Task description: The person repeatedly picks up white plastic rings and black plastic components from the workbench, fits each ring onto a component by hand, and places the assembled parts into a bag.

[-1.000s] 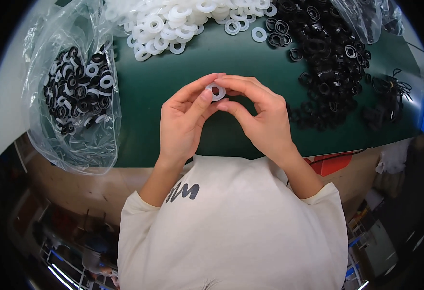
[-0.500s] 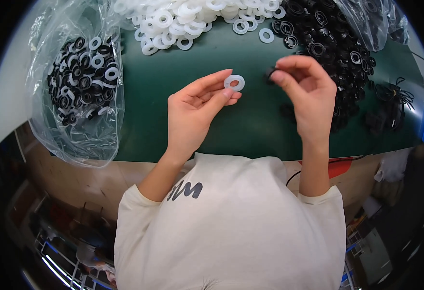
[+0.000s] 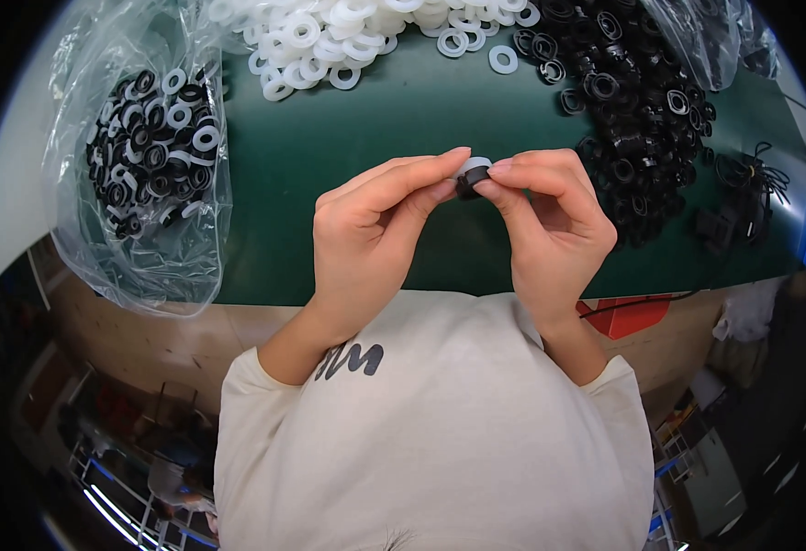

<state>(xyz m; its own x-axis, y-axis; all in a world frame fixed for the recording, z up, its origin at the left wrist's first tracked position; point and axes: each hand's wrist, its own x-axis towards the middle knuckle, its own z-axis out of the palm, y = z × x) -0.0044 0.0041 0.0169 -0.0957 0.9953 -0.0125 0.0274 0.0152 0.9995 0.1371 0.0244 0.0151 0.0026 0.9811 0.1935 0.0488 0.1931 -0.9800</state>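
Both hands meet above the near middle of the table, fingertips closed around two small round parts. My left hand point(image 3: 371, 216) pinches a white ring point(image 3: 474, 164) between thumb and fingers. My right hand point(image 3: 559, 207) grips a black ring-shaped part point(image 3: 469, 183) by its edge. The two parts touch, the white one against the black one; fingertips partly cover both, so I cannot tell how far they fit together.
White rings point(image 3: 330, 46) lie heaped at the back. Black ring parts point(image 3: 637, 129) spread along the right, beside a coiled black cable point(image 3: 756, 184). On the left, a clear plastic bag point(image 3: 169, 271) holds mixed black and white pieces. The table point(image 3: 284, 138) is green.
My right hand has moved left with the black part, bringing it against the white ring. My left hand has turned the white ring and shifted it slightly right.
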